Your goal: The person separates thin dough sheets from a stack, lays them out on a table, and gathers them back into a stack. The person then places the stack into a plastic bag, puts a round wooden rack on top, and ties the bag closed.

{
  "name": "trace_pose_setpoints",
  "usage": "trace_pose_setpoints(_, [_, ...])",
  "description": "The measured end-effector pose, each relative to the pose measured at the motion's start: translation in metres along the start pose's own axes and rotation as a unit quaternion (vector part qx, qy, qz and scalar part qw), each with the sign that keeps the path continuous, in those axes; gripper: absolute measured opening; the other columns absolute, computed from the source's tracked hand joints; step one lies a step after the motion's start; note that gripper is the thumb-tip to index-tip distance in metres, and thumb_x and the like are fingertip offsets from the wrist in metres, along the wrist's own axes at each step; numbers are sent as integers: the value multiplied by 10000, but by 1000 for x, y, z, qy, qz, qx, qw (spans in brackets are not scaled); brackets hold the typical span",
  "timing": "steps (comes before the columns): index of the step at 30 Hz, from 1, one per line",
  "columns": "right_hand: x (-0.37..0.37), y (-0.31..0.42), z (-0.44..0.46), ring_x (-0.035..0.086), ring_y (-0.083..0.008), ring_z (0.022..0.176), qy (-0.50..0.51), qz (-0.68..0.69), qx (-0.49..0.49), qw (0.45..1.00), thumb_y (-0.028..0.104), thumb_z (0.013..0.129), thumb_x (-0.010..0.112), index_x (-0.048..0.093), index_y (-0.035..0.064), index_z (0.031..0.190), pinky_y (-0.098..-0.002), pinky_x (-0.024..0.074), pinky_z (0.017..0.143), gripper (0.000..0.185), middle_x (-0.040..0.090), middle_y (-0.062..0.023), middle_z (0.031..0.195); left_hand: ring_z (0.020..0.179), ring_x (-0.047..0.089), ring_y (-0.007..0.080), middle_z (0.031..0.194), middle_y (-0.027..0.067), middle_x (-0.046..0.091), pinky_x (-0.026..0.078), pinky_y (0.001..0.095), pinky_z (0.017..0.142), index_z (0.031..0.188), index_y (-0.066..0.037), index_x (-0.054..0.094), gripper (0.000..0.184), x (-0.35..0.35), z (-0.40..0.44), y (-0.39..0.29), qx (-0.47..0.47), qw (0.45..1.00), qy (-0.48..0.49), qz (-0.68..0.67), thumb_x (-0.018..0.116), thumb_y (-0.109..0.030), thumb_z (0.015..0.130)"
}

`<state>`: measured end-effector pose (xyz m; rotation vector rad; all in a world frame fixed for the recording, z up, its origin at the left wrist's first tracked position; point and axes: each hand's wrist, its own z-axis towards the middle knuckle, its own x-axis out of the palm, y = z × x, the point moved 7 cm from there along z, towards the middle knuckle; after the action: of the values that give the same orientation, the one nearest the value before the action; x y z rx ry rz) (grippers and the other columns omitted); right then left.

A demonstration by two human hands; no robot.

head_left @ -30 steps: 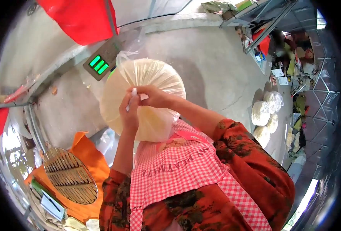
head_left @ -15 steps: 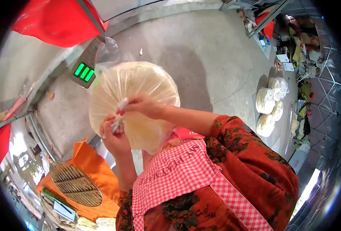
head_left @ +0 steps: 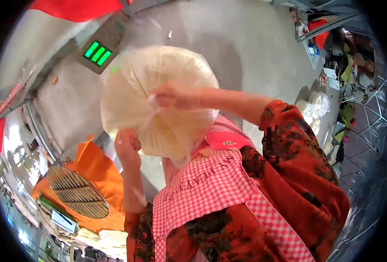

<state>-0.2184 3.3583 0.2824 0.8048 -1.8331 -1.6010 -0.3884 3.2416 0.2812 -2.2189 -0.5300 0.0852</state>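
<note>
A big clear plastic bag (head_left: pixel 132 87) encloses a wide, round, pale yellowish mass; I cannot tell what it is made of. Folds in the plastic run in towards the middle of its top. There, my right hand (head_left: pixel 174 96) is closed on the gathered plastic, blurred by motion, and a whitish bit shows at its fingertips. Over the bag's near left edge, my left hand (head_left: pixel 128 142) is closed with its fingers curled in, apparently on another end of the plastic. A device with a lit green display (head_left: pixel 98 53) lies beyond the bag's far left side.
An orange cloth (head_left: pixel 97 159) with a round slatted bamboo tray (head_left: pixel 77 192) is at the lower left. Several white bagged bundles (head_left: pixel 318 102) sit on the floor at right, near cluttered items. Red fabric (head_left: pixel 77 8) hangs at the upper left.
My hands have gone from close together to apart, the right one up and to the right, the left one slightly outward. The gathered plastic is pulled between them. The whole view has shifted.
</note>
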Motion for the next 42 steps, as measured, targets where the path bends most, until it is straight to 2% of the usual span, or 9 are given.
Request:
trace_pose_setpoints(3, [-1,-2,2,588,-334,709,15,-143,8,990,109,847,528,598,25,994,-441,452,657,183,582,-167,772,479,272,60,617,-14,373,198,229,426,698,-96,375,305,-27,20,31,-29,996,-53,-58,454,-198,975])
trace_pose_setpoints(10, [57,42,-11,592,-383,720,31,-236,47,970,158,809,584,599,37,859,-471,443,646,131,592,-187,753,617,406,87,740,48,495,350,225,518,787,-54,443,139,35,-43,-56,237,957,128,105,464,-62,924])
trace_pose_setpoints(14, [46,30,-22,592,-378,713,-123,-171,64,976,180,798,613,588,53,806,-471,447,642,129,588,-182,722,860,579,195,961,139,593,497,307,767,914,-5,534,56,21,-46,-19,135,987,-40,-77,489,-13,880])
trace_pose_setpoints(16, [49,34,-23,592,-374,711,-99,-192,64,974,192,795,615,591,57,795,-464,450,637,138,589,-174,720,934,605,199,976,126,634,480,289,820,920,46,584,120,23,-43,41,22,986,40,163,486,-9,880])
trace_pose_setpoints(20, [64,35,-15,590,-370,705,-13,-234,11,972,214,787,617,589,50,776,-454,449,629,167,591,-162,714,1090,507,180,1158,70,540,432,305,905,1219,-30,507,396,31,-7,108,273,912,88,292,603,6,836])
trace_pose_setpoints(26, [46,42,-24,599,-361,717,-40,-174,25,984,226,780,607,593,36,781,-446,459,644,191,605,-155,735,1026,558,301,1116,155,537,474,374,778,1224,-18,437,436,49,-28,57,372,806,128,443,630,-98,840])
trace_pose_setpoints(30, [57,46,-21,608,-359,718,-39,-200,-18,979,226,774,610,598,38,771,-440,468,643,188,609,-156,727,1075,513,305,1136,165,514,453,384,847,1209,-29,452,426,8,-3,126,278,891,76,352,631,-93,827])
trace_pose_setpoints(34, [60,41,-20,617,-361,723,8,-228,-11,974,238,776,607,615,43,785,-443,475,638,195,615,-159,728,976,580,331,1000,199,587,479,403,749,1113,3,523,306,81,-32,44,410,779,49,471,602,-52,823])
trace_pose_setpoints(42, [75,49,-18,628,-367,694,78,-284,-25,955,235,758,599,638,53,779,-455,480,591,187,631,-156,720,954,586,329,974,195,584,480,403,738,1097,3,535,286,92,-2,60,397,765,140,487,602,-59,826])
